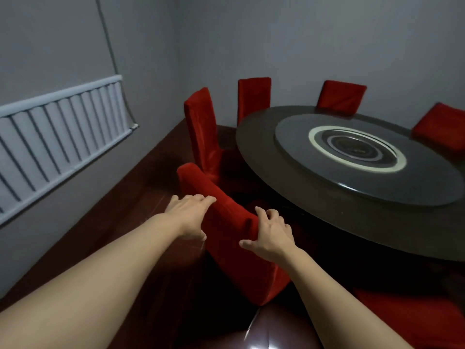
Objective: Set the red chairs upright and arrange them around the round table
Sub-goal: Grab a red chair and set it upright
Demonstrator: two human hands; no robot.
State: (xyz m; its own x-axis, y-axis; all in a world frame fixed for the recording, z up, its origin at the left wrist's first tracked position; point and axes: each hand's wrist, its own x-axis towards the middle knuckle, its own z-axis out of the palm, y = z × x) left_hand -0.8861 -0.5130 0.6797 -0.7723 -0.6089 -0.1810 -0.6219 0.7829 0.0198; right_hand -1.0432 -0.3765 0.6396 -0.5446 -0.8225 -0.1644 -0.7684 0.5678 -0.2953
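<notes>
From my head camera, my left hand [190, 212] and right hand [269, 234] grip the top edge of a red chair's [234, 248] backrest, fingers over it and thumbs behind, the chair standing beside the round table [289, 187]. To seat it well, I judge I should square it to the table's rim and slide it in level with the four red chairs [201, 127] already standing round the far side. No container shows; the glass turntable [314, 172] carries nothing I can make out.
</notes>
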